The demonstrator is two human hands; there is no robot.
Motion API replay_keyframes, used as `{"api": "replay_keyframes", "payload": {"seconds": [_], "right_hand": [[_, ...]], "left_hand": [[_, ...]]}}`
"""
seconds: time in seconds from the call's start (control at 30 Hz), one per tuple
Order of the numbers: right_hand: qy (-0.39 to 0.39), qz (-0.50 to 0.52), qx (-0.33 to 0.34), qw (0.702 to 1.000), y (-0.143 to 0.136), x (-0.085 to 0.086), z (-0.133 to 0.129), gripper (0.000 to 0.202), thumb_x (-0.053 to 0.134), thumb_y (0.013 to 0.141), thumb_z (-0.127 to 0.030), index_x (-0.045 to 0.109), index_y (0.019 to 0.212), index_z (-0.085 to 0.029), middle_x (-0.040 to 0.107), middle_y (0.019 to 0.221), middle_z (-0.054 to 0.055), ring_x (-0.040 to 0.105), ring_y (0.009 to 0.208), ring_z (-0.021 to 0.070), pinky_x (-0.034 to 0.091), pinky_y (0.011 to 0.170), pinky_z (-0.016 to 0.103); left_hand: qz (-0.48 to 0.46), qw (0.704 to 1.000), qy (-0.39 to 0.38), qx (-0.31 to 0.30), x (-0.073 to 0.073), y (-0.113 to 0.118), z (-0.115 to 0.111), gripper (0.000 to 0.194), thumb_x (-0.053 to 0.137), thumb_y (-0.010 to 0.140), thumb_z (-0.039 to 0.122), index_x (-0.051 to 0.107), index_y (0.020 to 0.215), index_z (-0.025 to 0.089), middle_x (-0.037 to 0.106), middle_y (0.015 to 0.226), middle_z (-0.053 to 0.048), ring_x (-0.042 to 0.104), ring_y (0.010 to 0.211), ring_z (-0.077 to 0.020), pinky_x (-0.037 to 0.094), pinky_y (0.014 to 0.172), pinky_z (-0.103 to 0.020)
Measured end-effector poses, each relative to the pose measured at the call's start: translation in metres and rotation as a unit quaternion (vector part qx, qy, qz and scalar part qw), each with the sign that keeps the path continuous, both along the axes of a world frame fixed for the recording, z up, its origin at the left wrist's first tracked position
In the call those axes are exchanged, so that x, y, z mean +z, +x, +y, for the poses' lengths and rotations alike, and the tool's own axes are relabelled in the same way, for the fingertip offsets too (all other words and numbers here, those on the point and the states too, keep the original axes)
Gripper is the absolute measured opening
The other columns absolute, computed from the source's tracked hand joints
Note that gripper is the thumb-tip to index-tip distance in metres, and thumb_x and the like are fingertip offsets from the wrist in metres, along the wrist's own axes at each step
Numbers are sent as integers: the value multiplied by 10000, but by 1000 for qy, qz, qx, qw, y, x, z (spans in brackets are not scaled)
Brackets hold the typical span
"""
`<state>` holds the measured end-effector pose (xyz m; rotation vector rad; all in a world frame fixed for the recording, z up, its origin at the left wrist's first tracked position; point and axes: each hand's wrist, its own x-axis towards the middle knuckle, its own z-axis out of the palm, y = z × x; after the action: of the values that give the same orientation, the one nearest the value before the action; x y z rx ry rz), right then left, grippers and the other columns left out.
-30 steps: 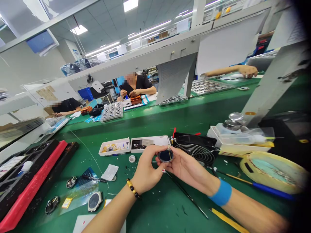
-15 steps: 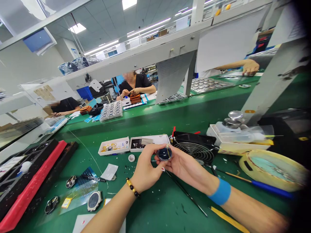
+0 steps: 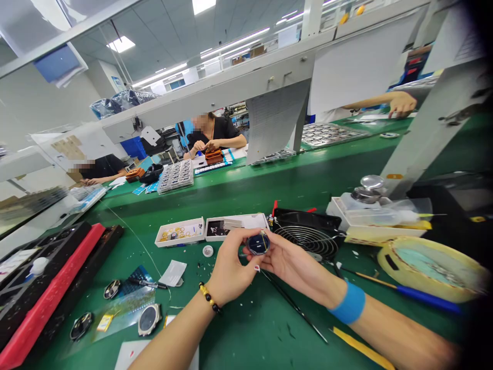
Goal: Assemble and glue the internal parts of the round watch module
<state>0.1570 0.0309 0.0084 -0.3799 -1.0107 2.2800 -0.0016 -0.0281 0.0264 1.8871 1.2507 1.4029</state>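
Both hands, left hand [image 3: 230, 270] and right hand [image 3: 292, 263], pinch a small round dark-blue disc [image 3: 258, 243] above the green counter [image 3: 246, 329], each grip grasping its rim. A black wire-grille fan [image 3: 308, 234] sits near at 2 o'clock; white trays [image 3: 210, 229] at 11; bare counter at 6.

A black wire-grilled fan [image 3: 308, 234] lies on the green tabletop [image 3: 246, 329], with two shallow white parts boxes [image 3: 180, 231] to its left. A blue-handled tool [image 3: 419, 298] lies beside a yellow-rimmed dish [image 3: 431, 267]. Near the left edge sit a red tray [image 3: 50, 303], a black pen [image 3: 148, 283] and round watch cases [image 3: 149, 318]. Across the line, seated people work beside a tray of parts [image 3: 176, 176].
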Motion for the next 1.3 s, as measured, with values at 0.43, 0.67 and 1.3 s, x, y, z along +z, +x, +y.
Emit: {"api": "replay_keyframes", "payload": {"seconds": [0.43,0.67,1.3], "right_hand": [[-11,-9,-9,1000,0,1,-1,369,547,1003,-463,724,1118,-160,719,1087,118,658,1062,255,555,911,346],[14,-17,2,1000,0,4,-3,419,579,972,-531,712,1134,-168,716,1091,112,666,986,227,528,915,335],[88,-58,-21,994,1,8,-8,461,652,903,-603,757,1031,-173,733,1006,103,674,955,226,510,897,334]], "left_hand": [[-4,1000,-12,5,2,2,-1,515,679,817,55,576,1277,263,594,1226,-34,578,1103,-192,448,999,-321],[-183,972,-141,-47,7,-4,3,551,802,778,239,569,1276,212,601,1236,-73,579,1123,-224,458,977,-317],[-339,901,-251,-106,16,-8,6,680,874,681,243,572,1289,195,627,1119,-68,582,1009,-187,441,877,-262]]}}
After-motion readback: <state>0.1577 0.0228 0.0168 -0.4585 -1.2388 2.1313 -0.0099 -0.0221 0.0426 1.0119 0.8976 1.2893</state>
